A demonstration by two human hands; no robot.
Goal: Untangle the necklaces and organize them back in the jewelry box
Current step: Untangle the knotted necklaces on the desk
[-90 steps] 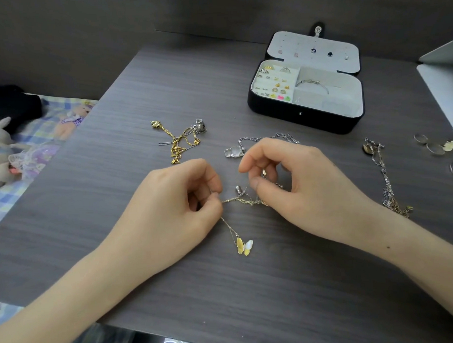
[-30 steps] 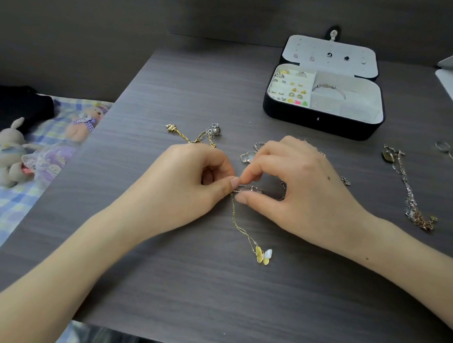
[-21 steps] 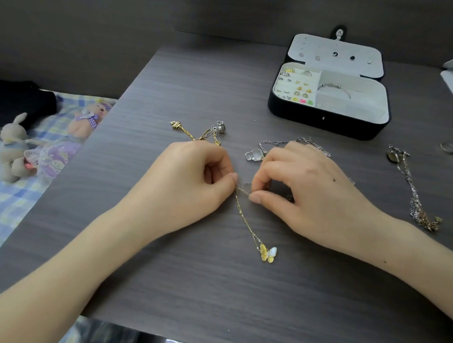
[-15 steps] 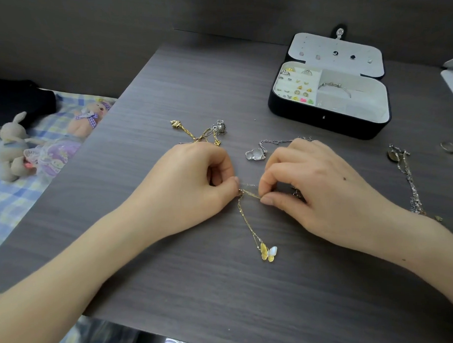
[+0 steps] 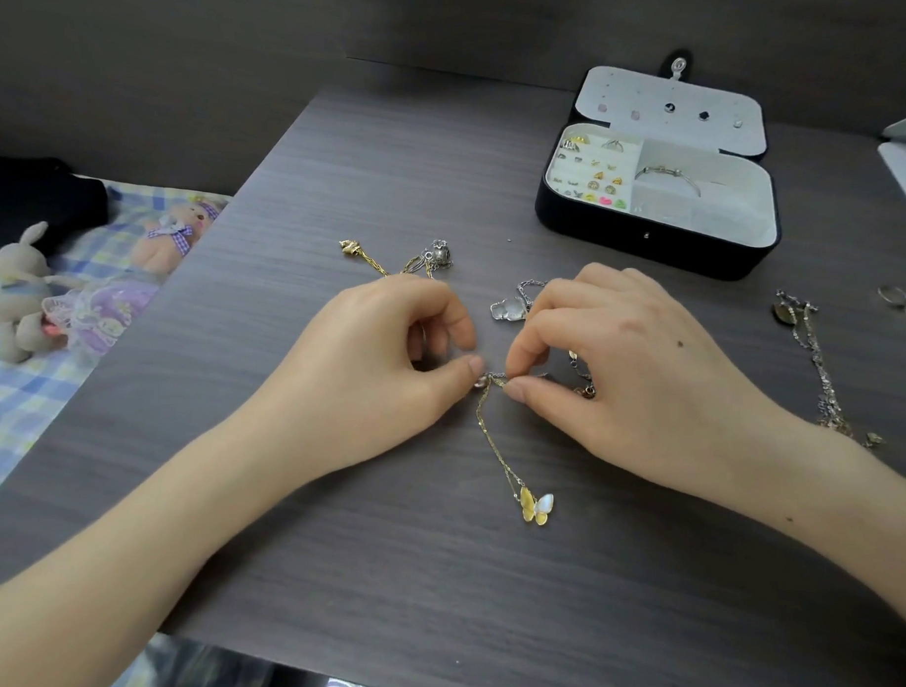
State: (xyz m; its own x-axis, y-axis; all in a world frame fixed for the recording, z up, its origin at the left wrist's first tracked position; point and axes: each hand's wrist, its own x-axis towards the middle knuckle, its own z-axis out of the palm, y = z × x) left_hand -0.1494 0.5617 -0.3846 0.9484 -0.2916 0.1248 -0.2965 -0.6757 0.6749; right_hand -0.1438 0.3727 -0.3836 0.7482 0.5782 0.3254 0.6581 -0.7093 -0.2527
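A knot of tangled chains (image 5: 493,379) lies on the grey table between my two hands. My left hand (image 5: 385,366) pinches it from the left, my right hand (image 5: 611,368) pinches it from the right with thumb and forefinger. A gold chain with a yellow and white butterfly pendant (image 5: 536,506) trails from the knot toward me. A silver bear-shaped pendant (image 5: 509,309) shows just beyond my right forefinger. A gold and silver necklace (image 5: 412,260) lies behind my left hand. The open black jewelry box (image 5: 658,243) sits at the back right.
Another silver and gold necklace (image 5: 813,361) lies stretched out at the right. Rings (image 5: 901,302) sit near the right edge. A white object (image 5: 904,163) is at the far right. Plush toys (image 5: 23,291) lie on a checked cloth left of the table.
My fingertips have closed in on the knot again, thumbs nearly meeting. The butterfly chain hangs in much the same place. The view has barely shifted.
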